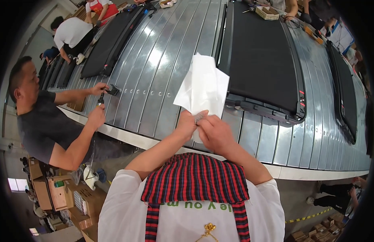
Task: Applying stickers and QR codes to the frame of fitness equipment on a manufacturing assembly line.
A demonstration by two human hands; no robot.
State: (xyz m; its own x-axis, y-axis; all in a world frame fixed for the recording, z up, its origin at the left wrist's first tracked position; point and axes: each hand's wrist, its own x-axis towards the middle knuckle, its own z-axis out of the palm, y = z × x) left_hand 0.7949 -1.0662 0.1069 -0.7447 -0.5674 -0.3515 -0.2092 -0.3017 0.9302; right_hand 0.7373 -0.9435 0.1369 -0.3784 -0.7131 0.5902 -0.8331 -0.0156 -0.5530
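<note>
Both of my hands are in front of my chest, close together over the near edge of the metal conveyor (154, 105). My left hand (186, 126) is closed on the near end of some white sheets (204, 82), which look glossy and lie fanned at uneven angles. My right hand (216, 133) meets it there, fingers curled and pinching the same end. A small greyish piece (200, 117) shows between the fingertips; its kind is too small to make out. The sheets point away from me, beside a large black framed panel (261, 60).
At left, a co-worker in a dark shirt (45, 125) holds a hand tool (101, 99) against a small black part (112, 89). More black panels (114, 38) lie along the conveyor, with other people working beyond. Cardboard boxes (88, 201) stand low at left.
</note>
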